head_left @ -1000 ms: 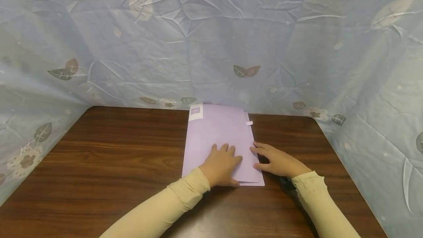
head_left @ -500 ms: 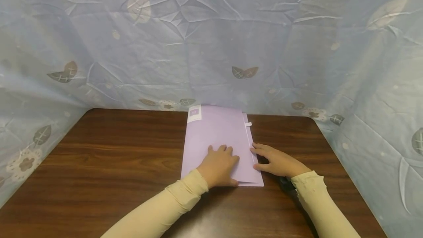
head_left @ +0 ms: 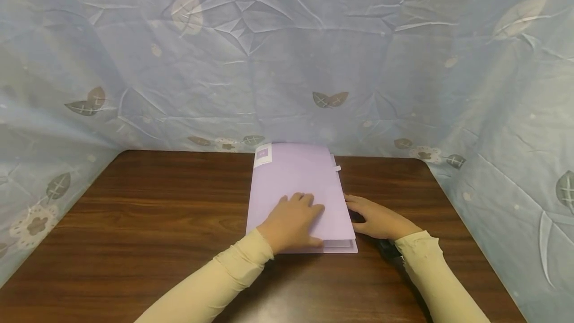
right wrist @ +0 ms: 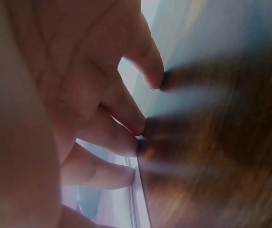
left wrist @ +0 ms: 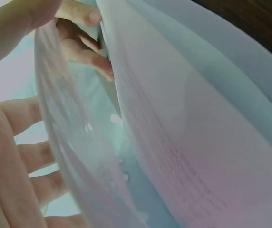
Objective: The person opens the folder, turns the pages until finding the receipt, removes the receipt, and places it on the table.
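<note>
A lilac document folder [head_left: 291, 173] lies on the table, its cover a little raised at the front edge. My left hand [head_left: 293, 221] rests on the cover with fingers spread and the thumb near the front edge. Seen from the left wrist, the cover stands away from a printed sheet [left wrist: 188, 133], and a shiny clear layer [left wrist: 79, 128] lines its inside. My right hand [head_left: 381, 218] is at the folder's right edge, its foremost fingertips partly hidden by the cover. In the right wrist view the fingertips [right wrist: 138, 126] touch down along the folder's edge on the wood.
A brown wood-grain table [head_left: 157, 213] carries the folder. A pale blue patterned cloth [head_left: 287, 64] hangs behind it and at both sides. A white tab [head_left: 337, 168] sticks out from the folder's right side, and a white label [head_left: 262, 154] marks its far left corner.
The cover's free edge has shifted right over the inner strip, and a gap now shows at the front. My left hand has slid slightly left. The right hand stays almost in place.
</note>
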Demonstrator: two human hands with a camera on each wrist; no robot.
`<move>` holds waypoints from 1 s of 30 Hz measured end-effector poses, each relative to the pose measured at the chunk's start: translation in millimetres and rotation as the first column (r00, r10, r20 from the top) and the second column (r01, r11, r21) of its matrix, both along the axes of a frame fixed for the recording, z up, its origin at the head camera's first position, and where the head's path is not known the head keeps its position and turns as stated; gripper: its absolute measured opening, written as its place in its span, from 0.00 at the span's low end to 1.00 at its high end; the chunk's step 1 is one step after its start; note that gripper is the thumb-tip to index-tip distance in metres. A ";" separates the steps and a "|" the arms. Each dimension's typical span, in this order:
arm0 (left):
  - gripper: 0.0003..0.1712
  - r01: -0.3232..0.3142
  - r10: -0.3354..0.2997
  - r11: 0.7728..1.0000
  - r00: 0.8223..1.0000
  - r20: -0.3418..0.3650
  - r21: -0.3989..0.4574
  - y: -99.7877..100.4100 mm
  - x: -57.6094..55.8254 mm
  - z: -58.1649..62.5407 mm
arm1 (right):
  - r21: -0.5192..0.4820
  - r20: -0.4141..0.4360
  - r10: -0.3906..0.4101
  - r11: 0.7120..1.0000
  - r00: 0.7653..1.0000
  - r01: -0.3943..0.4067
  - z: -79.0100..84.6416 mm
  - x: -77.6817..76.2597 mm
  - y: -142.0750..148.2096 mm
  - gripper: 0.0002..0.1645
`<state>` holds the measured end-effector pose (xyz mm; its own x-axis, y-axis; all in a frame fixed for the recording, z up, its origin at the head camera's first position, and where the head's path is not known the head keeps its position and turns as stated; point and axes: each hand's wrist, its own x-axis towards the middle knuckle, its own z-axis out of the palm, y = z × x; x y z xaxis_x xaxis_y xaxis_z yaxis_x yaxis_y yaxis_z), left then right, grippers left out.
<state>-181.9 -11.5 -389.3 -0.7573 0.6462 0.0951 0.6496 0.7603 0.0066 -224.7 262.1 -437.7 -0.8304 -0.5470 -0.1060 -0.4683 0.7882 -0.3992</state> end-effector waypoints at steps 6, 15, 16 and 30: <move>0.47 0.037 -0.035 0.998 0.998 -0.044 0.056 -10.6 -0.5 6.5 | -0.046 -0.012 0.016 0.999 1.000 -0.017 -0.9 0.8 -0.7 0.41; 0.47 0.090 -0.068 0.987 0.984 -0.163 0.131 -25.7 4.9 19.8 | -0.047 0.013 -0.012 0.999 1.000 0.013 -0.3 1.5 -1.2 0.39; 0.47 0.096 -0.070 0.986 0.980 -0.187 0.135 -27.1 5.6 21.2 | -0.046 0.012 -0.014 0.999 1.000 0.014 -0.2 1.1 -1.4 0.39; 0.45 0.292 -0.199 0.949 0.849 -0.489 0.122 -38.5 19.2 45.6 | -0.035 0.020 -0.009 0.999 1.000 0.009 2.4 5.7 -4.2 0.42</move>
